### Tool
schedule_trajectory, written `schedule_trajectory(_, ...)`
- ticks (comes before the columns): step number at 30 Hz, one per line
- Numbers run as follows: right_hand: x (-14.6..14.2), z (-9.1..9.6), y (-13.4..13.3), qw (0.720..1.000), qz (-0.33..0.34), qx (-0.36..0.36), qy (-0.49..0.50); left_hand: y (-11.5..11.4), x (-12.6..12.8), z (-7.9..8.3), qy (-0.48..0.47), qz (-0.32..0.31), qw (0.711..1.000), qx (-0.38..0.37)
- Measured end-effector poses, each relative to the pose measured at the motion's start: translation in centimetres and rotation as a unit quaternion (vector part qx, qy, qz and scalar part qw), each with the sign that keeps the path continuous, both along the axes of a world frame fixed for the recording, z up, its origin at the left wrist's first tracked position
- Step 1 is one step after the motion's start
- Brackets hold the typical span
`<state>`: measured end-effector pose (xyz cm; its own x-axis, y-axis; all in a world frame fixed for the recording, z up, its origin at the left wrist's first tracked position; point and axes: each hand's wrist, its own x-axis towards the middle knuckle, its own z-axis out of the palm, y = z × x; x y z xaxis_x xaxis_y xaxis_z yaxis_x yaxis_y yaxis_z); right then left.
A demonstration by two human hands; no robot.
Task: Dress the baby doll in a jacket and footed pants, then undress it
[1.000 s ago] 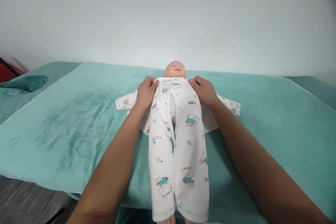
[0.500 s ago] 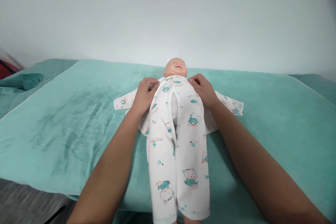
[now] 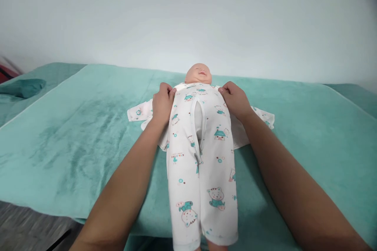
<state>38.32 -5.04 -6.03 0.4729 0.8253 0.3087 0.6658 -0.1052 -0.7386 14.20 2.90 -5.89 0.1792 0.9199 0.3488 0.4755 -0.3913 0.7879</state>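
Note:
A baby doll (image 3: 199,73) lies on its back, head toward the wall, feet toward me. White baby pants (image 3: 219,164) printed with bears and houses cover its legs and reach up to its chest, with an open slit at the crotch. Beneath them is a white printed shirt (image 3: 242,135), its sleeves spread to both sides. My left hand (image 3: 163,102) pinches the pants' top edge at the doll's shoulder on the left. On the opposite side my right hand (image 3: 235,100) pinches the same edge between thumb and fingers.
A green plush sheet (image 3: 88,133) covers the bed beneath the doll. Behind it rises a pale wall (image 3: 188,19). Folded green cloth (image 3: 23,87) and a red object (image 3: 6,73) are at the far left. Grey floor (image 3: 26,225) shows at lower left.
Both hands have moved slightly apart, the right one outward, and the fingers have closed more tightly on the pants' top edge. The pants' top looks stretched a little wider.

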Motion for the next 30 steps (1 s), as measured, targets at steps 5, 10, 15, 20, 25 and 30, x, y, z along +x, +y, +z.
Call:
schedule_trajectory(5, -0.1, -1.2, 0.6, 0.997, 0.023, 0.069, 0.033, 0.7, -0.1, -0.7, 0.0, -0.043, 0.999, 0.028)
schedule_trajectory(10, -1.1, -1.8, -1.0, 0.99, 0.073, 0.117, 0.004, 0.3, -0.6, -1.3, 0.061, -0.085, 0.988, 0.114)
schedule_trajectory(15, -1.7, -2.1, -2.5, 0.985, 0.072, 0.145, -0.067, -1.1, -1.4, -1.9, 0.129, -0.091, 0.972, 0.174)
schedule_trajectory(20, -2.8, -2.4, -4.9, 0.983, 0.044, 0.151, -0.091, -4.6, -3.3, -2.6, 0.118, -0.061, 0.976, 0.175)
schedule_trajectory(25, -4.2, -2.7, -8.1, 0.993, 0.031, 0.084, -0.075, -8.6, -5.3, -3.3, 0.18, -0.084, 0.972, 0.126)
schedule_trajectory(30, -4.4, -3.1, -9.9, 0.996, 0.045, -0.013, 0.072, -10.1, -5.9, -2.7, 0.139, -0.125, 0.982, 0.028)
